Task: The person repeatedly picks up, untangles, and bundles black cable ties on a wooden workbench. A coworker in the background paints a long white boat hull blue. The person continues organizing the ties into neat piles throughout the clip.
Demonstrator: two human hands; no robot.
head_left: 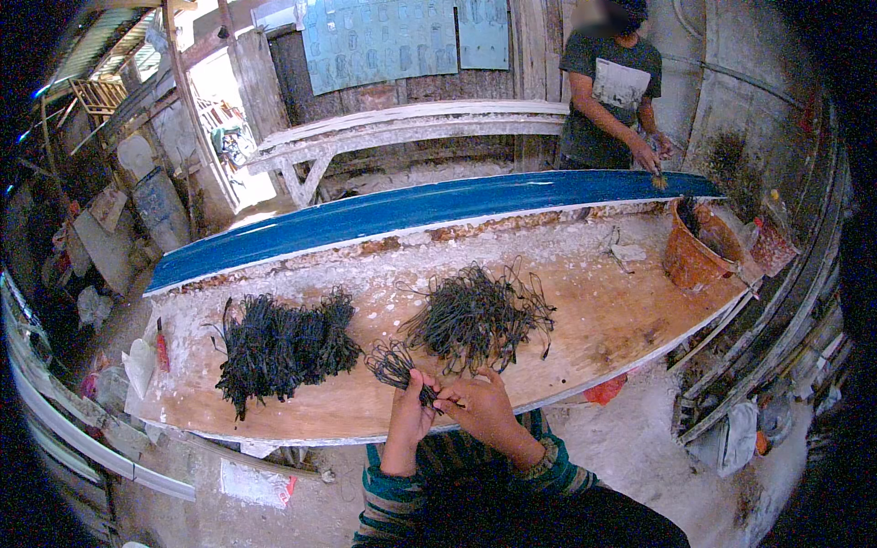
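A small bundle of thin, dark looped strands (392,363) is gripped in my left hand (408,422), its loops fanning out above the fist. My right hand (481,407) pinches the same bundle's lower part between thumb and fingers, with the index finger lifted. Just beyond my hands lies a loose, tangled heap of the same strands (480,315). To the left, several bundles of dark strands (285,352) are packed side by side on the wooden tabletop (612,310). The exact strand under my right fingertips is too small to make out.
A long blue board (411,206) runs along the table's far side. At the far right stand an orange bucket (692,260) and a co-worker (610,87) holding a brush (659,181) over the board. A red-handled tool (162,351) lies at the left edge. A white bench (411,123) stands behind.
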